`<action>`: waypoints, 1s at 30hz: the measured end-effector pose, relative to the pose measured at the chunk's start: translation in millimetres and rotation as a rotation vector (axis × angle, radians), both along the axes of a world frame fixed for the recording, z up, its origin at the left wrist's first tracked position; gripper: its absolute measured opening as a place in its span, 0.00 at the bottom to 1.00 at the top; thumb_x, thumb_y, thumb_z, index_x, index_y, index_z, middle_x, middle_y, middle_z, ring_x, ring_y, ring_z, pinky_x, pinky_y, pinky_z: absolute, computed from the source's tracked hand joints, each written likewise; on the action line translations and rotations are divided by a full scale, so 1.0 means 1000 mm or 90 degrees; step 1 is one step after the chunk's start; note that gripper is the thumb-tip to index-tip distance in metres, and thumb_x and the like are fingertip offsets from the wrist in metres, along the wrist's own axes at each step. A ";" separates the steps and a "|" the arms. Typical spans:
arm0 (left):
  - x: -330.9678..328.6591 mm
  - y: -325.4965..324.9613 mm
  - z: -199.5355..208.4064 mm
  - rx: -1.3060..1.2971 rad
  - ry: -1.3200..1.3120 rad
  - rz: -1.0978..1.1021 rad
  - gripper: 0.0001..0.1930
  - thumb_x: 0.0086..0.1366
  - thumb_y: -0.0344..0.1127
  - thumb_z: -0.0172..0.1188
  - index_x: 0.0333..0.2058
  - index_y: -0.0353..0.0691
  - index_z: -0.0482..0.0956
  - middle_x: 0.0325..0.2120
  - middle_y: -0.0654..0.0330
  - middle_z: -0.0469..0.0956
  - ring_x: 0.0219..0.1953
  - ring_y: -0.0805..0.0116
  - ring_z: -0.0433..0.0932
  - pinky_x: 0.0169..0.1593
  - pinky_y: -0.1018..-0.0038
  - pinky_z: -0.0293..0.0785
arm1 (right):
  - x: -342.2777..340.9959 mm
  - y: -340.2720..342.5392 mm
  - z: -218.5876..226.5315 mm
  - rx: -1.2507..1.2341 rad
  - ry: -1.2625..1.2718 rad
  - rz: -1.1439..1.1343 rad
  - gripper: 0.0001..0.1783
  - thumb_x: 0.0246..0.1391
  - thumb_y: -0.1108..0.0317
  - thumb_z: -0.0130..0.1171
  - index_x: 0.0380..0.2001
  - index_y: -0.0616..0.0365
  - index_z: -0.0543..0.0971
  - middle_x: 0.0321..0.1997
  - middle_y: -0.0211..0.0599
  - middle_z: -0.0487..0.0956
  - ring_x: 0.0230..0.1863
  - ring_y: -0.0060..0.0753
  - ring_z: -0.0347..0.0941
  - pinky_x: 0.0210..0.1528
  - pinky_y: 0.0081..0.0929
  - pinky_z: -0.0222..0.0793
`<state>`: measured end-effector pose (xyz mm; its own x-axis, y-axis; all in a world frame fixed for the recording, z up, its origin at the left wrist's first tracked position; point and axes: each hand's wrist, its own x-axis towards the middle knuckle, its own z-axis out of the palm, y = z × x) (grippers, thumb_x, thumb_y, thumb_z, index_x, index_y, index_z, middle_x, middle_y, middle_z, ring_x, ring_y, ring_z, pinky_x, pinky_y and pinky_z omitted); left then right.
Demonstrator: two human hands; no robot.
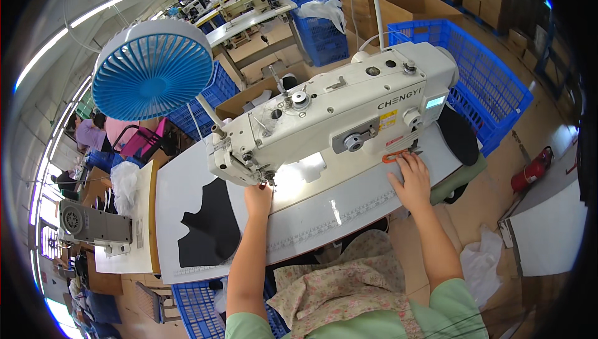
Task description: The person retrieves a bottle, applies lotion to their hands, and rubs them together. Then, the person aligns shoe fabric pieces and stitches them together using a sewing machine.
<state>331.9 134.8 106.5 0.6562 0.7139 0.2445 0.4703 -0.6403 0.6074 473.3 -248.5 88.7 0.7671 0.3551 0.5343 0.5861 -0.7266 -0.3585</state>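
A white industrial sewing machine (336,112) stands on a pale table (324,224) in front of me. My left hand (258,201) is at its needle end, close beside the presser foot; the fingers are hidden behind the hand and machine head. To the left of that hand a cut piece of black fabric (210,227) lies flat on the table. My right hand (412,180) rests under the machine's right end, fingers stretched out and thumb apart. Its fingertips touch the orange handle of small scissors (392,156), whose dark blades point right.
A blue-bladed fan (152,77) hangs over the table's left side. Blue plastic crates (492,77) stand behind on the right, with cardboard boxes (398,3) beyond. A rounded black piece (458,136) lies at the table's right end. A red fire extinguisher (532,169) stands farther right.
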 end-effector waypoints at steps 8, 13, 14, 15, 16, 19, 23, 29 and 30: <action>0.000 -0.001 0.000 0.008 -0.008 0.008 0.10 0.53 0.28 0.58 0.34 0.32 0.80 0.28 0.47 0.79 0.31 0.46 0.78 0.36 0.60 0.72 | 0.000 0.001 -0.001 0.016 -0.006 0.007 0.26 0.52 0.54 0.63 0.50 0.59 0.78 0.59 0.45 0.73 0.65 0.53 0.62 0.65 0.49 0.56; 0.001 0.001 -0.002 0.014 0.036 0.037 0.11 0.52 0.28 0.57 0.34 0.32 0.80 0.28 0.46 0.78 0.32 0.47 0.77 0.36 0.59 0.71 | 0.000 0.000 0.000 0.010 -0.003 0.004 0.26 0.52 0.54 0.63 0.49 0.59 0.78 0.59 0.45 0.74 0.64 0.52 0.62 0.65 0.49 0.56; 0.001 0.001 -0.002 0.033 0.032 0.034 0.11 0.52 0.28 0.57 0.34 0.32 0.80 0.28 0.46 0.78 0.31 0.47 0.77 0.35 0.59 0.71 | 0.000 0.000 0.001 0.002 0.005 0.001 0.26 0.52 0.54 0.63 0.49 0.59 0.78 0.59 0.45 0.74 0.64 0.52 0.63 0.65 0.49 0.56; 0.001 0.002 -0.003 0.041 0.041 0.037 0.11 0.52 0.28 0.57 0.34 0.32 0.80 0.28 0.46 0.78 0.31 0.47 0.77 0.35 0.59 0.71 | 0.000 0.000 0.000 0.012 -0.003 0.004 0.26 0.52 0.54 0.63 0.49 0.59 0.78 0.59 0.45 0.74 0.64 0.52 0.63 0.65 0.48 0.56; 0.000 0.002 -0.004 0.039 0.021 0.023 0.10 0.52 0.28 0.58 0.34 0.32 0.79 0.27 0.47 0.78 0.31 0.48 0.77 0.35 0.59 0.71 | -0.001 0.001 0.000 0.014 -0.004 0.003 0.26 0.52 0.54 0.64 0.49 0.59 0.78 0.59 0.45 0.74 0.64 0.52 0.63 0.65 0.48 0.56; -0.002 0.003 -0.005 0.004 -0.019 0.007 0.10 0.52 0.28 0.58 0.33 0.31 0.79 0.26 0.48 0.76 0.29 0.51 0.76 0.34 0.60 0.71 | -0.001 0.001 -0.003 0.019 -0.010 0.002 0.25 0.52 0.54 0.64 0.49 0.59 0.78 0.58 0.45 0.74 0.64 0.52 0.63 0.65 0.48 0.56; -0.004 0.001 -0.007 -0.051 -0.097 -0.022 0.08 0.51 0.27 0.58 0.31 0.30 0.78 0.23 0.49 0.74 0.25 0.53 0.75 0.32 0.62 0.70 | 0.002 -0.002 -0.001 0.005 -0.012 0.007 0.26 0.51 0.54 0.64 0.49 0.59 0.78 0.58 0.45 0.74 0.63 0.52 0.64 0.65 0.48 0.56; -0.005 0.006 -0.021 -0.063 -0.202 -0.045 0.06 0.49 0.26 0.58 0.23 0.27 0.76 0.15 0.49 0.72 0.22 0.52 0.74 0.29 0.62 0.68 | -0.036 0.037 0.020 0.113 0.033 0.120 0.29 0.49 0.62 0.66 0.54 0.59 0.74 0.56 0.46 0.75 0.62 0.54 0.65 0.64 0.47 0.58; -0.005 0.008 -0.024 -0.084 -0.197 -0.045 0.06 0.49 0.26 0.57 0.21 0.27 0.75 0.14 0.48 0.71 0.22 0.52 0.74 0.29 0.61 0.68 | -0.051 0.052 0.024 0.129 0.030 0.227 0.28 0.49 0.65 0.65 0.54 0.59 0.74 0.56 0.46 0.74 0.61 0.53 0.66 0.64 0.47 0.60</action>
<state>326.9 143.2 82.6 0.6143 0.7079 0.3487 0.2074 -0.5712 0.7942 422.3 -196.4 112.7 0.6408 0.4936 0.5880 0.7675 -0.3932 -0.5063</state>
